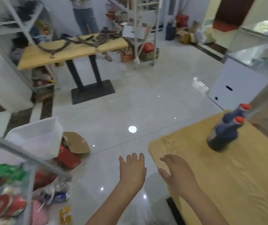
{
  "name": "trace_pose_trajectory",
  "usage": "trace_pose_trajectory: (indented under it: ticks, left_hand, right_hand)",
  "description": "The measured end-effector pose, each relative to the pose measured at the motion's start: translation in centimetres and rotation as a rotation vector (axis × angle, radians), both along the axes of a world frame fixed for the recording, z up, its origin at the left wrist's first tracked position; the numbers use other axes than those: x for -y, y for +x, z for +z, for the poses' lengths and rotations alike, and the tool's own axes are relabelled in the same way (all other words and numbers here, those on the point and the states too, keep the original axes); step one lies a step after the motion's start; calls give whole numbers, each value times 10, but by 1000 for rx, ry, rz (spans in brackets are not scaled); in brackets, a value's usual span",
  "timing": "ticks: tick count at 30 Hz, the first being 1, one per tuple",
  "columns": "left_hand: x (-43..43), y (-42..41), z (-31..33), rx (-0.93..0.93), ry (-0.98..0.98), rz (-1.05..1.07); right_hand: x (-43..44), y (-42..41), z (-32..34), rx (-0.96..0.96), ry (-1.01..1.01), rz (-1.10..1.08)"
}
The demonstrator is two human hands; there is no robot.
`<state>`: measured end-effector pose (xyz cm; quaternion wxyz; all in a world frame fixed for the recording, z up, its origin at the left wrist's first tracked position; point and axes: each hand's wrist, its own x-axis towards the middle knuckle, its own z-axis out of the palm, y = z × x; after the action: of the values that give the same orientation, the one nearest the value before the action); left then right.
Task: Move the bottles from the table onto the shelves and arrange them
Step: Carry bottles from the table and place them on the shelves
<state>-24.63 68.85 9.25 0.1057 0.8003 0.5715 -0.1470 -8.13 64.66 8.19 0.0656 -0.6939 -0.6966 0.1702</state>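
While the left hand (132,172) and right hand (178,175) hover empty, fingers (135,158) spread loose, two red-capped bottles (221,135) stand together far across the worktop (227,189). Looks like the fetch step; next, reach over, grip one.

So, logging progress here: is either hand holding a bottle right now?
No: the left hand and right hand are both open and empty, and both bottles stand on the table.

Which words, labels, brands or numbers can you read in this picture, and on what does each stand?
No text can be read.
Label on the dark bottles: too blurred.
Print on the red box on the floor: too blurred.
Print on the yellow packet: too blurred.
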Motion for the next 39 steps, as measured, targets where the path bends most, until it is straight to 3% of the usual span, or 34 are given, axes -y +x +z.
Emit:
trace_pose_trajectory:
  ticks: [7, 14, 20, 26, 32, 36, 39]
  left_hand:
    - [3, 127, 0, 53, 39, -337]
    - [1, 199, -7, 117, 13, -506]
    - [-43, 241, -15, 264, -20, -474]
    - [-107, 294, -23, 596, -24, -356]
    - [-141, 327, -48, 880, -255, -393]
    - [-146, 325, -59, 1078, -397, -365]
    - [-163, 318, -60, 1172, -466, -231]
  right_hand:
    - [71, 111, -4, -44, 23, -422]
    - [111, 162, -11, -118, 44, -693]
    - [87, 188, -16, -122, 41, -768]
    - [31, 215, -19, -141, 16, -862]
    - [-46, 259, -11, -171, 75, -935]
    - [-97, 286, -7, -363, 278, -1062]
    - [-129, 294, -11, -567, 377, -1102]
